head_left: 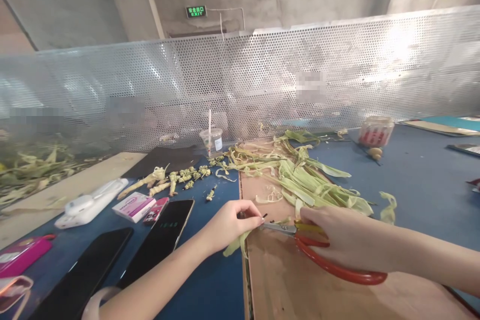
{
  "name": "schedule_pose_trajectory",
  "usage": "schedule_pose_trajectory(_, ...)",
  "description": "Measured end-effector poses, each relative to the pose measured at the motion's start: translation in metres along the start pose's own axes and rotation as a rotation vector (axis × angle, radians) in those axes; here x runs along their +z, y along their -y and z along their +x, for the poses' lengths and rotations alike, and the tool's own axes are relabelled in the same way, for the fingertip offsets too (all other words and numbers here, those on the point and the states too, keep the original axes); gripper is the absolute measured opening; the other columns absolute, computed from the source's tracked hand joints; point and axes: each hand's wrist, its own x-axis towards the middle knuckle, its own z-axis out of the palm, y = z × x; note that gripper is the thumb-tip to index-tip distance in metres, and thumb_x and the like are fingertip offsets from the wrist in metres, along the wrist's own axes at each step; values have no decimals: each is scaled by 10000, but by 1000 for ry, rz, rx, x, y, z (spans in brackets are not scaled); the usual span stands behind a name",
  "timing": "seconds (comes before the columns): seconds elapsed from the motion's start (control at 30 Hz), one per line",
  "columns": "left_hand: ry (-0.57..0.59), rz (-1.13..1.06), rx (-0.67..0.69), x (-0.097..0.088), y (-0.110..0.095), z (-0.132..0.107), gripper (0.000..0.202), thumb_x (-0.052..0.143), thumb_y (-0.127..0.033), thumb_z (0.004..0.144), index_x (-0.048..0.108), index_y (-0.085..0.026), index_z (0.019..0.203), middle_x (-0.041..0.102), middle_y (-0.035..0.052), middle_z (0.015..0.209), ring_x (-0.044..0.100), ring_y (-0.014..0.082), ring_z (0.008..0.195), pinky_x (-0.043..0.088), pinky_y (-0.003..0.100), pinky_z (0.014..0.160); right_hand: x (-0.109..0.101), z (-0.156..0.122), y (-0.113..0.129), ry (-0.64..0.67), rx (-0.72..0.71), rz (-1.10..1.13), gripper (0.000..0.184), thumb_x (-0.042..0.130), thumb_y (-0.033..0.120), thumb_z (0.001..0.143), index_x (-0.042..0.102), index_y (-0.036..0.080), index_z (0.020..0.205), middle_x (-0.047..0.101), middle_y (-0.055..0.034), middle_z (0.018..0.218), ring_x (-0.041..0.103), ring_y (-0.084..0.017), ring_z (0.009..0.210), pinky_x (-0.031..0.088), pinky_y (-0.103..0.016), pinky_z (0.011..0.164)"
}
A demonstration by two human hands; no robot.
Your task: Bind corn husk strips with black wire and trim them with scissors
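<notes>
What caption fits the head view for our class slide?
Right hand holds scissors, tips near the left hand pinching a leaf strip.

Here's your left forearm (168,277), bare but for a pale, rounded band (98,303)! Your right forearm (416,250) shows bare too, and so do both hands (229,227).

The left hand (233,221) pinches; the right hand (350,232) grips.

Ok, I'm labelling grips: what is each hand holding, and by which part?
The right hand holds the scissors by their handles. The left hand seems to pinch a leaf strip by its upper part, though fingers hide the exact spot.
</notes>
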Motion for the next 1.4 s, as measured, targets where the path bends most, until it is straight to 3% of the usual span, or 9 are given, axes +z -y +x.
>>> schedule_pose_trajectory(0.47,-29,-34,-41,-1,8,2,178,549,-330,739,626,-172,770,595,8,742,523,160,723,384,262,651,0,3,-2,14,-42,39,109,476,317,776,459,213,746,532,16,632,450,-108,519,246,-225,456)
schedule_pose_trajectory(0.77,-14,-62,-62,-1,5,0,196,575,-352,720,615,-168,776,593,7,739,522,150,701,392,247,640,-6,0,-2,72,-60,62,164,454,369,797,450,210,756,568,0,719,498,-138,598,303,-239,508)
schedule_pose_trajectory(0.97,16,-135,-74,-3,8,3,165,611,-321,691,624,-162,729,639,52,929,568,190,854,416,277,761,-8,0,1,81,-51,63,190,452,396,790,481,214,836,595,-38,782,545,-187,666,348,-272,548)
schedule_pose_trajectory(1.1,15,-149,-80,-3,7,3,143,610,-299,683,628,-159,709,645,55,935,580,199,873,417,292,794,-6,-2,2,82,-37,60,223,438,424,791,481,214,850,604,-48,785,555,-202,667,350,-279,546)
schedule_pose_trajectory(1.4,11,-194,-100,-4,6,1,154,605,-289,666,642,-153,730,639,64,929,578,193,791,426,305,724,-2,1,6,20,-60,15,213,432,417,796,457,207,825,599,-48,758,542,-190,621,302,-255,498)
